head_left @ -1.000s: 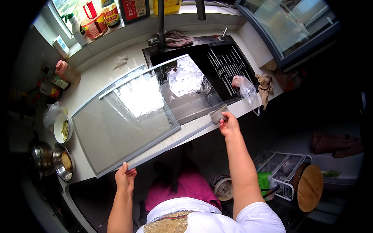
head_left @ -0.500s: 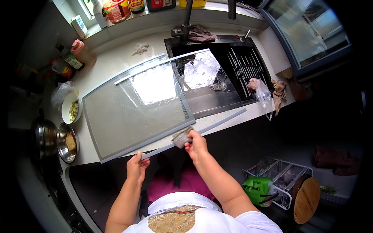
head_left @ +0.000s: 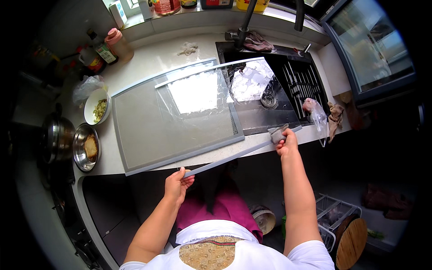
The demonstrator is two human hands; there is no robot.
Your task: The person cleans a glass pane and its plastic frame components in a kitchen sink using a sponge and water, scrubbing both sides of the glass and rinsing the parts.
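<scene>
A clear glass shelf [head_left: 204, 117] with a grey edge strip along its near side slants over the sink and counter. My left hand [head_left: 177, 183] is closed on the near left corner of that shelf. My right hand [head_left: 288, 143] grips a grey cleaning cloth [head_left: 278, 133], which touches the strip close to its right end. Partly under this shelf lies a second grey-framed glass shelf [head_left: 148, 130], flat on the counter. Light glares off the glass. My right fingertips are partly hidden by the cloth.
The black sink [head_left: 294, 85] has a dark tap [head_left: 245, 27] behind it. A white bowl [head_left: 97, 106] and a metal bowl [head_left: 87, 147] with food stand at the left, near bottles [head_left: 102, 47]. At the right hang a plastic bag [head_left: 318, 118] and a brown rag [head_left: 335, 118]. An open window [head_left: 369, 49] juts in.
My right hand has slid the cloth rightward along the strip, from near its middle to its right end. My left hand keeps its hold on the corner. The whole view has shifted slightly.
</scene>
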